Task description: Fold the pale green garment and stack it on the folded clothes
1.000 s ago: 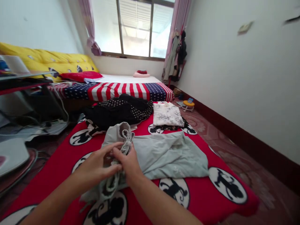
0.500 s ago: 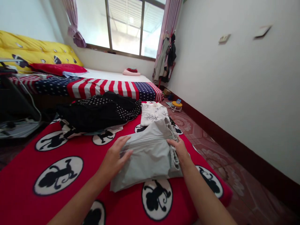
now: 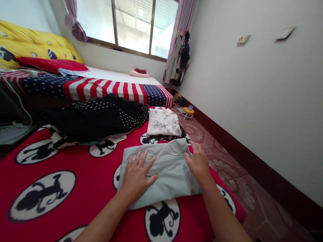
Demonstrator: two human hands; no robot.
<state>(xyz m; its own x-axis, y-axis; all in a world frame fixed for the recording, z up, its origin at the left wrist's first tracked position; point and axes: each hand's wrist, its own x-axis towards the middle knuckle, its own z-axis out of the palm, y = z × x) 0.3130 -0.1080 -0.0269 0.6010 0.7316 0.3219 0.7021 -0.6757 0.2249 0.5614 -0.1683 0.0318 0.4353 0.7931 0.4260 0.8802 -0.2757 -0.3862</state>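
Note:
A pale grey folded garment, seemingly trousers with seam lines along them, lies flat on the red blanket printed with black monkeys in white ovals. On its left part my left hand rests palm down, fingers spread. My right hand is at the garment's right edge, thumb over the cloth and apart from the stretched fingers. Part of that edge is hidden under the hand. Just beyond the garment is a folded white shirt with a grey floral print, on top of a dark patterned cloth.
A loose heap of black clothes, partly white-dotted, lies at the far left of the blanket. Behind it stands a bed with a stars-and-stripes cover. Tiled floor and a white wall run along the right, with a small yellow stool.
My left hand has moved from the garment's left edge onto its top and flattened. My right hand has loosened from the gathered right edge. The garment now lies flatter, away from the white shirt.

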